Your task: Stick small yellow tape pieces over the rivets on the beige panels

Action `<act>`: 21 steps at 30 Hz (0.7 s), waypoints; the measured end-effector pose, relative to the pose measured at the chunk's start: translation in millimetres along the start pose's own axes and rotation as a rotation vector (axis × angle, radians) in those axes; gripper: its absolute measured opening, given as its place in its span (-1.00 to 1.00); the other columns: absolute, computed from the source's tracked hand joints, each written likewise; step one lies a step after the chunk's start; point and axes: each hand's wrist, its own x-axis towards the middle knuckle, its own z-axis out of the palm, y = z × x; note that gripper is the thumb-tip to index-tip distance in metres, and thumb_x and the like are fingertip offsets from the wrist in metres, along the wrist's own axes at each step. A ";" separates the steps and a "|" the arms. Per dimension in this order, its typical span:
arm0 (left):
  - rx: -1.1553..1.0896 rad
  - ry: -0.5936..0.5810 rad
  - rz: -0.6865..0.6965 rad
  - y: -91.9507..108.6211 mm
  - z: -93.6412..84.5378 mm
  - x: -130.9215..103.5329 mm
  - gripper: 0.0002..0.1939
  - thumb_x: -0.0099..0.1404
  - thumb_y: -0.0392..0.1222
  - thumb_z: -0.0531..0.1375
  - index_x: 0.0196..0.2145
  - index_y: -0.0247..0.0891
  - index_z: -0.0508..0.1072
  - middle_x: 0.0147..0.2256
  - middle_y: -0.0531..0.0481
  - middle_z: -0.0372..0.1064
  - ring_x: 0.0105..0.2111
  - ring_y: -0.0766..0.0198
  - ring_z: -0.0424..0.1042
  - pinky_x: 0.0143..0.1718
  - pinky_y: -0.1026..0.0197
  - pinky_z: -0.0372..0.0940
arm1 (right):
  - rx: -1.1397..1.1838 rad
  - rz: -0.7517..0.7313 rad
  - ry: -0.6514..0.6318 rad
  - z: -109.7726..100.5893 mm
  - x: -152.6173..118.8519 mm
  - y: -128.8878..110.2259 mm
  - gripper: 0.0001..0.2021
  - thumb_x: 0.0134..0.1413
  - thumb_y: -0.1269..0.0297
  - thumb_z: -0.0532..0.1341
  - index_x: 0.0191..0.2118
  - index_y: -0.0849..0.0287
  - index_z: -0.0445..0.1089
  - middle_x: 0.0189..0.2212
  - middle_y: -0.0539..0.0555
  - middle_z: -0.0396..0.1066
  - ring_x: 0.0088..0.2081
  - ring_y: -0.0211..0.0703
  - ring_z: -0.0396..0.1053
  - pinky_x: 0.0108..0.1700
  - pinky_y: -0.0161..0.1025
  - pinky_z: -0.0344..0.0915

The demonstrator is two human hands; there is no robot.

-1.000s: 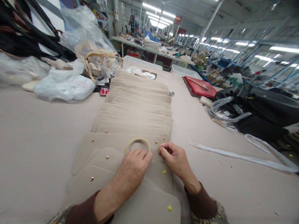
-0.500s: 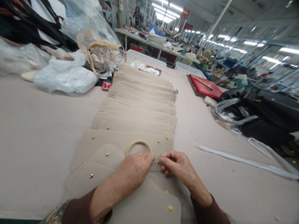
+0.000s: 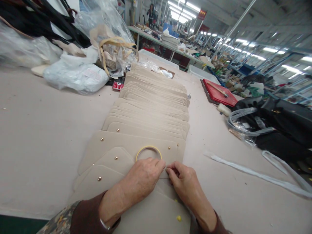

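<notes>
Left fingers [image 3: 155,163] hold a tape roll [image 3: 148,147] by its near edge.

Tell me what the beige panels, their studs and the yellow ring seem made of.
Beige panels: probably leather or faux leather, judging by smooth, matte faces and crisp edges. Studs: likely gold-toned, polished metal, given their bright glints. Yellow ring: perhaps tape on cardboard, from its thin yellow edge and dull greyish inside.

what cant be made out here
Head view:
Roll: near part hidden by the left hand.
Right hand: whatever it may pinch is too small to tell.
Nearest panel: lower end cut off by the bottom edge.
Red sign: marks too blurred to read.
</notes>
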 end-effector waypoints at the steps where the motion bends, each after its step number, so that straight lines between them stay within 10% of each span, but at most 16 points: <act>1: 0.003 -0.005 -0.003 0.2 -0.8 0.5 -0.90 0.39 -0.35 0.00 -0.27 -0.21 0.26 -0.37 0.03 0.37 -0.36 0.15 0.38 -0.39 0.17 0.21 | 0.005 0.004 0.008 0.5 -0.5 2.2 -0.89 0.13 0.32 0.16 -0.31 0.14 0.44 -0.64 -0.03 0.41 -0.57 -0.17 0.36 -0.47 -0.30 0.22; 21: -0.052 0.033 0.014 -0.1 -7.3 1.1 -0.87 0.36 -0.39 0.02 -0.29 -0.23 0.30 -0.37 0.01 0.38 -0.35 0.16 0.38 -0.34 0.18 0.28 | -0.153 0.011 0.094 10.4 -3.7 -3.2 -0.84 0.16 0.28 0.15 -0.44 0.11 0.37 -0.51 0.00 0.43 -0.49 -0.21 0.34 -0.38 -0.31 0.17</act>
